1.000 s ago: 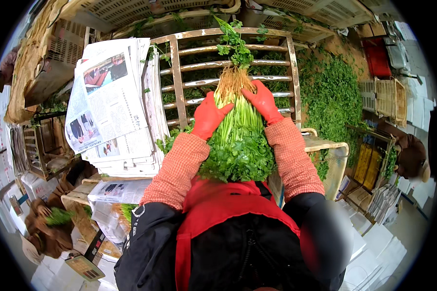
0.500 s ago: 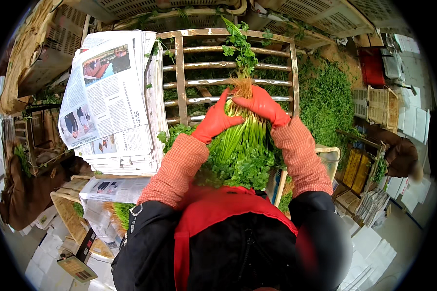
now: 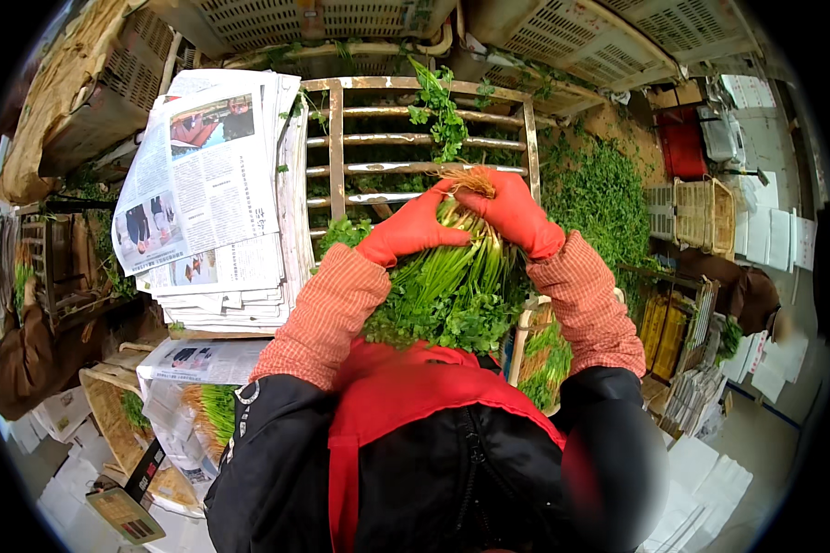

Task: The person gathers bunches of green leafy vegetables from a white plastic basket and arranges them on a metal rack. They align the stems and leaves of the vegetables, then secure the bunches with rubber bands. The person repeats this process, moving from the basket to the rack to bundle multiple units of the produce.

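A thick bunch of leafy greens [image 3: 447, 286], thin-stalked like coriander or young celery, lies in front of me with its leaves toward my body. Its tan, stringy roots [image 3: 468, 180] stick out at the far end. My gloved left hand [image 3: 417, 226] grips the stalks from the left, its thumb lying across them. From the right, my gloved right hand [image 3: 512, 210] closes round the bunch just below the roots. Both gloves are orange-red. Beyond the hands, a few loose leafy sprigs [image 3: 444, 120] rest on a rusty metal slatted rack [image 3: 387, 112].
Left of the rack stands a tall stack of newspapers [image 3: 217, 198]. A crate [image 3: 535, 355] holds greens by my right arm; newspaper-lined greens [image 3: 217, 410] lie lower left. Cut greens [image 3: 604, 198] cover the ground at right. Plastic crates [image 3: 563, 41] line the back. People work on both sides.
Both hands have shifted slightly and closed in more tightly round the root end. The roots have tipped over toward the right hand. The whole view has moved a little.
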Demonstrator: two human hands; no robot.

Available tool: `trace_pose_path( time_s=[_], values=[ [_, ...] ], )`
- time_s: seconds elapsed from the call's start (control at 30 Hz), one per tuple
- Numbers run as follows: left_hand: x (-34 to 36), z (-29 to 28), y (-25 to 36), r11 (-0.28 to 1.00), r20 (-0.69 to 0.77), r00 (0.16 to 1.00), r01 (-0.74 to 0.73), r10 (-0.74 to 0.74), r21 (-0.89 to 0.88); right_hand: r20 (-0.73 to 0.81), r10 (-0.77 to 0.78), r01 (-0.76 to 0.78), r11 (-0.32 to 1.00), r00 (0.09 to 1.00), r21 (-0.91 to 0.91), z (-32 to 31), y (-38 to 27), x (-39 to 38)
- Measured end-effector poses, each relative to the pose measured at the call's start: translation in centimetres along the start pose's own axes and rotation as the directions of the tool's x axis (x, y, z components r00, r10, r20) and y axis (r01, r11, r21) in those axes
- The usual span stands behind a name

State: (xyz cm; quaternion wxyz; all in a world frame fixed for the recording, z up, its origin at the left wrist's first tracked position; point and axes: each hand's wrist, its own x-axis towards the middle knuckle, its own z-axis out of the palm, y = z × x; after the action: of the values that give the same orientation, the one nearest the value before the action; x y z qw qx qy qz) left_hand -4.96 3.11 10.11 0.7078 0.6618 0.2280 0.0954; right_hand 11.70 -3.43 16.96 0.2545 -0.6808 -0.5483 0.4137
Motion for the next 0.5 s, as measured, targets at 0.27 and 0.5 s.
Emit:
trace_pose_path(
  time_s=[0.27, 0.5],
  values=[
    [-9.4, -6.0, 6.9, 0.822, -0.893, 0.158, -0.483, 0.422, 0.303, -0.245, -0.127, 0.116, 0.991, 0.961, -0.061, -5.8, -3.2, -2.1],
    [-15.5, -6.0, 1.9, 0.948, -0.984, 0.087, -0.292, 0.157, 0.126, -0.338, -0.494, 0.352, 0.846, 0.801, -0.401, -9.7, -7.6, 0.5]
  ],
)
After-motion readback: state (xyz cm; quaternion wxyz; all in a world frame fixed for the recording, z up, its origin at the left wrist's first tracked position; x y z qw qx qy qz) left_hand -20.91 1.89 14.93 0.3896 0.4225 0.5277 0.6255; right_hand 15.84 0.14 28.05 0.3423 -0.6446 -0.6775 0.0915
